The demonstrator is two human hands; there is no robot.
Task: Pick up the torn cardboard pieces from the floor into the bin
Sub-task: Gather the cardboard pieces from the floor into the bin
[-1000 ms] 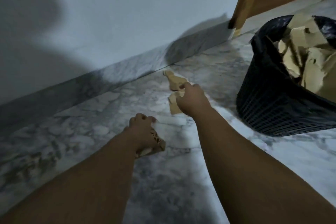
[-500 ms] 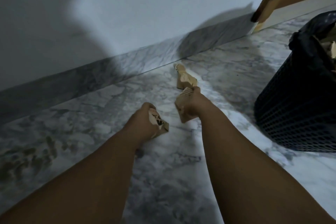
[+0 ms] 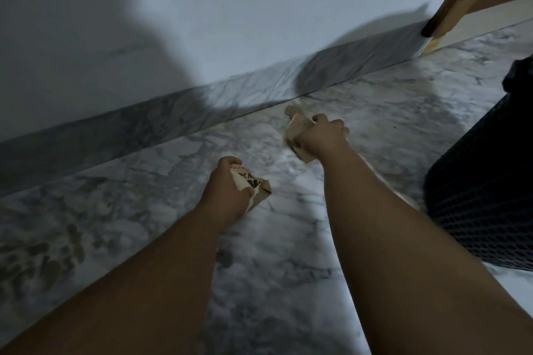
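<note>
The marble floor [image 3: 288,282] spreads beneath you, with the black mesh bin [image 3: 484,196] at your right. Your right hand [image 3: 326,135] curls tightly round tan cardboard pieces [image 3: 297,130] near the skirting. Your left hand [image 3: 227,190] clutches a printed cardboard scrap [image 3: 253,184].

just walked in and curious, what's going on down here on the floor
A person is gathering torn cardboard off the marble floor. The left hand grips a printed scrap, and the right hand grips tan pieces close to the skirting. Both hands are low over the floor. The black mesh bin stands to the right, and neither handful has gone in yet.
</note>
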